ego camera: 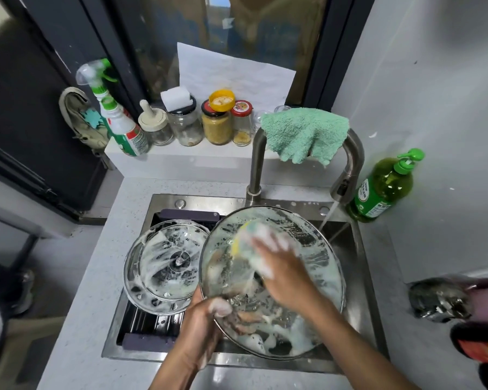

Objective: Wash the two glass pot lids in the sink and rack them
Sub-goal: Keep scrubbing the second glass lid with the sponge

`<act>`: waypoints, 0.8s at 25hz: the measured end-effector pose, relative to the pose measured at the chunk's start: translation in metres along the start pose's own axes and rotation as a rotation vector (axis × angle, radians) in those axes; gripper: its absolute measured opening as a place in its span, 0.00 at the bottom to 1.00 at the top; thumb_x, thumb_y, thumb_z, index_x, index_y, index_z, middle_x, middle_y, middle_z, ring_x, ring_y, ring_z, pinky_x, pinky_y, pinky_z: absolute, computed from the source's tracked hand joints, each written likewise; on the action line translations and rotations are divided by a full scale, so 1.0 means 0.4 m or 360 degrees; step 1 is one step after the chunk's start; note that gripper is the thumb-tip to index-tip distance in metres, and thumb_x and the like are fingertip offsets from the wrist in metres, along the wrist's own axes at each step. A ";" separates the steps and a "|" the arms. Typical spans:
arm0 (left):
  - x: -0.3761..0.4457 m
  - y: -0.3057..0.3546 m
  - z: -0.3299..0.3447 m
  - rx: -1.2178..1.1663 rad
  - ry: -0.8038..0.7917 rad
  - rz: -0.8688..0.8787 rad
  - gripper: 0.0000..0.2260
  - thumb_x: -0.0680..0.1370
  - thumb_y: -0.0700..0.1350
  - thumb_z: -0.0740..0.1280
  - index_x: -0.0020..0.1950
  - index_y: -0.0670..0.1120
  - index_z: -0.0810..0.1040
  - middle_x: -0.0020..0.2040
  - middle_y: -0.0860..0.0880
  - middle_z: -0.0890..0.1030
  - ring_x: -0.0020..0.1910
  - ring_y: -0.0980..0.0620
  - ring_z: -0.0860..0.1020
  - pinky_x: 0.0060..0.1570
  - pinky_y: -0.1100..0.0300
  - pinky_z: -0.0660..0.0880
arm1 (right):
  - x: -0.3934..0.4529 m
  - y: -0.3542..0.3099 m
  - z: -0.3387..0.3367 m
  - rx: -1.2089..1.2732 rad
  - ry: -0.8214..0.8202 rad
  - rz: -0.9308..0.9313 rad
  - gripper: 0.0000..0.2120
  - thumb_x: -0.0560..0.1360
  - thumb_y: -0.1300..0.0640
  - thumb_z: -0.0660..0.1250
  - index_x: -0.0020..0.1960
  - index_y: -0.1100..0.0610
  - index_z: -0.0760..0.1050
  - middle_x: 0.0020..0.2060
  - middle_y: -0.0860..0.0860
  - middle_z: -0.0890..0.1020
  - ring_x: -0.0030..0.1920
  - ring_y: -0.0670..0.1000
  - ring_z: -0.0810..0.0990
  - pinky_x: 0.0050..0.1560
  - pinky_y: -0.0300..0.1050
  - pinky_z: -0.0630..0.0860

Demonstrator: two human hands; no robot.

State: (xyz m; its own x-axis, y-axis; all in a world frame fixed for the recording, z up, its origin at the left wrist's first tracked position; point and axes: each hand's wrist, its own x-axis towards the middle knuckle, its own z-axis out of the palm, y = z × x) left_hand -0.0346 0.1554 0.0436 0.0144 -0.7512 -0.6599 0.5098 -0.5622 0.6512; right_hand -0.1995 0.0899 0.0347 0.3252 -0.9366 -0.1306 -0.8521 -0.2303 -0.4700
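While L grip [209, 313] on lid [307, 277], R grip [279, 266] flat.

Your sink [361, 282] is nearly filled: the smaller lid [164, 266] lies on the rack [150, 322] at left, the larger lid [271, 280] tilts across the middle. The faucet [347, 170], draped with a green cloth [302, 133], arches overhead; only the right corner under the water stream [328, 218] stays open.

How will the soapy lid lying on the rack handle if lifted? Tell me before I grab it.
Probably slippery: the smaller glass lid is streaked with foam all over. Likely fragile and rigid, being glass with a metal rim, so a knock on the steel sink could chip it. It lies knob-down on the rack, so it may rock when touched.
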 end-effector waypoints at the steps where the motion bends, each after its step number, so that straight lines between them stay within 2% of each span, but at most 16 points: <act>1: -0.004 0.002 0.003 0.0008 -0.0028 0.0021 0.19 0.73 0.30 0.65 0.60 0.47 0.75 0.56 0.38 0.82 0.41 0.44 0.86 0.33 0.53 0.82 | 0.004 0.002 -0.003 0.0000 0.0119 0.0161 0.48 0.75 0.60 0.69 0.75 0.31 0.39 0.77 0.46 0.44 0.79 0.56 0.46 0.77 0.63 0.53; 2: -0.011 0.008 0.009 0.0031 -0.0081 0.0042 0.24 0.70 0.35 0.70 0.65 0.47 0.74 0.59 0.38 0.83 0.49 0.36 0.85 0.40 0.46 0.83 | 0.005 0.000 -0.004 0.0020 0.0131 0.0167 0.49 0.75 0.59 0.70 0.76 0.31 0.38 0.78 0.46 0.45 0.78 0.54 0.44 0.77 0.60 0.50; 4: -0.012 0.013 0.014 0.0054 -0.0123 0.0024 0.32 0.67 0.48 0.74 0.70 0.49 0.71 0.61 0.42 0.83 0.62 0.27 0.76 0.58 0.32 0.75 | -0.001 -0.013 -0.003 0.0086 -0.0096 -0.0122 0.52 0.75 0.61 0.69 0.72 0.23 0.34 0.77 0.42 0.44 0.75 0.49 0.42 0.73 0.58 0.46; 5: -0.010 0.017 0.021 0.0013 -0.0099 0.0008 0.29 0.70 0.51 0.72 0.70 0.49 0.71 0.62 0.41 0.83 0.64 0.27 0.74 0.63 0.28 0.70 | 0.001 -0.009 -0.006 0.0077 -0.0159 -0.0137 0.52 0.75 0.61 0.68 0.71 0.23 0.34 0.77 0.41 0.42 0.76 0.49 0.42 0.74 0.60 0.48; 6: -0.010 0.019 0.030 -0.0014 -0.0068 0.0002 0.24 0.74 0.50 0.68 0.69 0.49 0.72 0.61 0.38 0.82 0.64 0.28 0.74 0.64 0.28 0.69 | 0.010 -0.007 -0.011 0.0093 -0.0069 0.0003 0.49 0.76 0.61 0.67 0.72 0.25 0.37 0.78 0.42 0.42 0.78 0.51 0.43 0.76 0.61 0.49; 8: -0.011 0.019 0.041 0.0054 -0.0002 0.0042 0.20 0.76 0.48 0.62 0.68 0.49 0.74 0.58 0.37 0.83 0.57 0.32 0.78 0.60 0.33 0.73 | 0.021 -0.024 -0.016 0.0119 0.0146 0.0259 0.45 0.76 0.59 0.68 0.76 0.31 0.42 0.80 0.47 0.45 0.79 0.56 0.46 0.77 0.64 0.55; 10: -0.012 0.018 0.046 0.0151 0.0012 0.0126 0.21 0.77 0.49 0.62 0.69 0.47 0.73 0.53 0.38 0.84 0.48 0.36 0.79 0.55 0.39 0.76 | 0.014 -0.050 -0.008 0.0110 -0.0018 -0.0055 0.48 0.75 0.60 0.69 0.76 0.29 0.41 0.80 0.49 0.43 0.79 0.57 0.46 0.75 0.64 0.57; 11: -0.014 0.022 0.045 0.0142 0.0001 0.0133 0.21 0.77 0.49 0.62 0.70 0.47 0.72 0.54 0.38 0.84 0.49 0.35 0.80 0.56 0.38 0.76 | 0.014 -0.054 -0.007 0.0094 -0.0094 -0.0166 0.49 0.75 0.61 0.69 0.74 0.26 0.39 0.80 0.47 0.41 0.79 0.56 0.45 0.75 0.65 0.57; 12: -0.013 0.025 0.041 0.0120 -0.0003 0.0113 0.22 0.77 0.49 0.62 0.71 0.49 0.72 0.57 0.38 0.84 0.52 0.32 0.80 0.59 0.34 0.75 | 0.026 -0.048 -0.015 0.0078 -0.0100 -0.0105 0.48 0.76 0.61 0.69 0.72 0.26 0.39 0.79 0.45 0.39 0.79 0.56 0.44 0.75 0.66 0.59; 13: -0.012 0.030 0.041 0.0096 -0.0016 0.0085 0.23 0.77 0.49 0.62 0.72 0.49 0.71 0.59 0.38 0.83 0.54 0.30 0.79 0.58 0.31 0.75 | 0.042 -0.045 -0.026 0.0117 0.0040 0.0100 0.47 0.77 0.60 0.68 0.72 0.27 0.39 0.79 0.45 0.40 0.79 0.57 0.44 0.74 0.66 0.61; 14: -0.009 0.034 0.041 0.0100 -0.0015 0.0090 0.23 0.76 0.48 0.63 0.72 0.50 0.71 0.60 0.37 0.83 0.52 0.30 0.79 0.53 0.30 0.77 | 0.052 -0.049 -0.033 0.0133 0.0163 0.0297 0.46 0.77 0.60 0.67 0.73 0.30 0.38 0.79 0.46 0.41 0.79 0.58 0.45 0.75 0.64 0.61; 15: -0.005 0.033 0.041 0.0114 -0.0012 0.0124 0.23 0.76 0.47 0.63 0.72 0.49 0.71 0.60 0.36 0.82 0.47 0.33 0.80 0.48 0.33 0.79 | 0.054 -0.055 -0.034 0.0147 0.0202 0.0306 0.47 0.77 0.61 0.67 0.74 0.31 0.37 0.80 0.48 0.42 0.79 0.59 0.45 0.75 0.62 0.59; 16: -0.004 0.033 0.042 0.0118 -0.0005 0.0166 0.23 0.76 0.47 0.63 0.71 0.48 0.72 0.59 0.35 0.82 0.42 0.37 0.80 0.46 0.39 0.79 | 0.047 -0.062 -0.031 0.0158 0.0152 0.0139 0.48 0.76 0.61 0.68 0.75 0.32 0.36 0.80 0.50 0.43 0.79 0.59 0.44 0.74 0.60 0.56; 18: -0.002 0.033 0.039 0.0048 0.0009 0.0169 0.23 0.74 0.48 0.65 0.69 0.47 0.74 0.57 0.34 0.83 0.42 0.38 0.82 0.48 0.40 0.81 | 0.034 -0.047 -0.025 0.0057 -0.0016 -0.0144 0.48 0.76 0.60 0.69 0.75 0.29 0.40 0.81 0.50 0.45 0.79 0.58 0.43 0.74 0.62 0.54; 19: -0.001 0.030 0.037 0.0002 0.0016 0.0141 0.23 0.73 0.49 0.66 0.68 0.48 0.74 0.57 0.35 0.83 0.41 0.39 0.83 0.45 0.41 0.82 | 0.043 -0.024 -0.031 0.0023 0.0002 -0.0013 0.45 0.76 0.58 0.69 0.75 0.30 0.42 0.81 0.49 0.46 0.79 0.58 0.44 0.75 0.64 0.57; 20: -0.004 0.029 0.038 -0.0035 0.0012 0.0109 0.23 0.73 0.49 0.66 0.68 0.49 0.74 0.56 0.34 0.83 0.36 0.40 0.83 0.38 0.44 0.83 | 0.053 -0.010 -0.042 0.0047 0.0128 0.0248 0.43 0.77 0.57 0.68 0.76 0.32 0.44 0.81 0.50 0.48 0.80 0.59 0.46 0.75 0.65 0.58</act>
State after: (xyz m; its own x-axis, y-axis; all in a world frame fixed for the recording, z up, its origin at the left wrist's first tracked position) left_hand -0.0416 0.1449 0.0580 0.0563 -0.7851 -0.6168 0.5262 -0.5017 0.6866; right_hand -0.1963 0.0666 0.0486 0.1552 -0.9787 -0.1343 -0.8769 -0.0739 -0.4751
